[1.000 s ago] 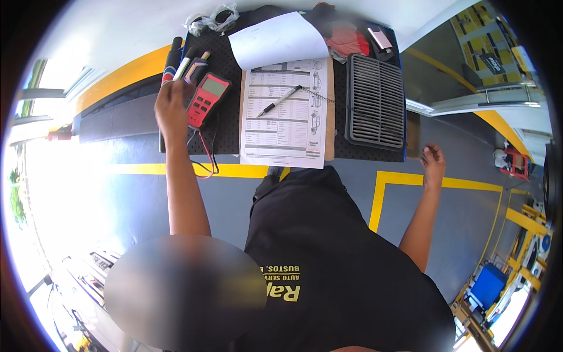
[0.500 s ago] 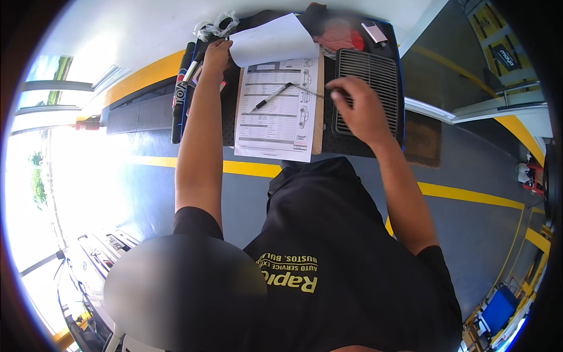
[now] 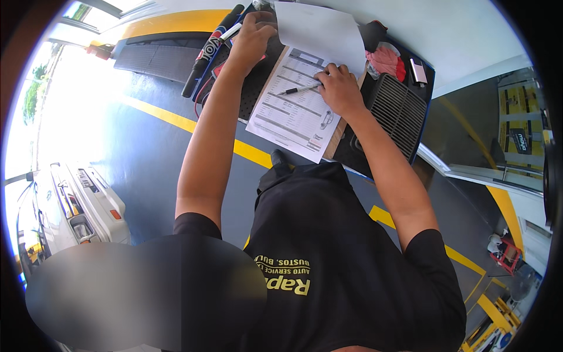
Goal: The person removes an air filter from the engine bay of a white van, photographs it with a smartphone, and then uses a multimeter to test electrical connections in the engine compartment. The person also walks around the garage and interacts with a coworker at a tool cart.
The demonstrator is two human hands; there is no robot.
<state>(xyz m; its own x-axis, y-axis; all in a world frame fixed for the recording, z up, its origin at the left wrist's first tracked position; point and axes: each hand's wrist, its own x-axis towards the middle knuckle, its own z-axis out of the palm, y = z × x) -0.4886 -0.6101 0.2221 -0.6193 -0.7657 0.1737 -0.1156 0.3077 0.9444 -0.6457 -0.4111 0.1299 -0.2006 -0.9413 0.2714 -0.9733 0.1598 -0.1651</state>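
A printed form (image 3: pixel 299 97) with small car outlines lies on a brown clipboard (image 3: pixel 339 141). Its top white sheet (image 3: pixel 322 29) is lifted and folded back toward the far side. My left hand (image 3: pixel 253 44) is at the left edge of that sheet, its curled fingers closed against the paper. Over the right side of the form, my right hand (image 3: pixel 341 91) has its fingers bent around the upper end of a black and silver pen (image 3: pixel 300 89). The pen lies slanted across the form, its tip pointing left. My fingers hide its far end.
A ribbed grey air filter (image 3: pixel 399 105) sits right of the clipboard. Behind it are a pink and red cloth (image 3: pixel 384 61) and a small pale box (image 3: pixel 418 71). A long black tube (image 3: pixel 212 50) and a white marker (image 3: pixel 230 31) line the left edge.
My right hand has come left from beside the air filter onto the form and the pen's end. The view has turned, so the table appears tilted. My left hand stays by the folded-back sheet.
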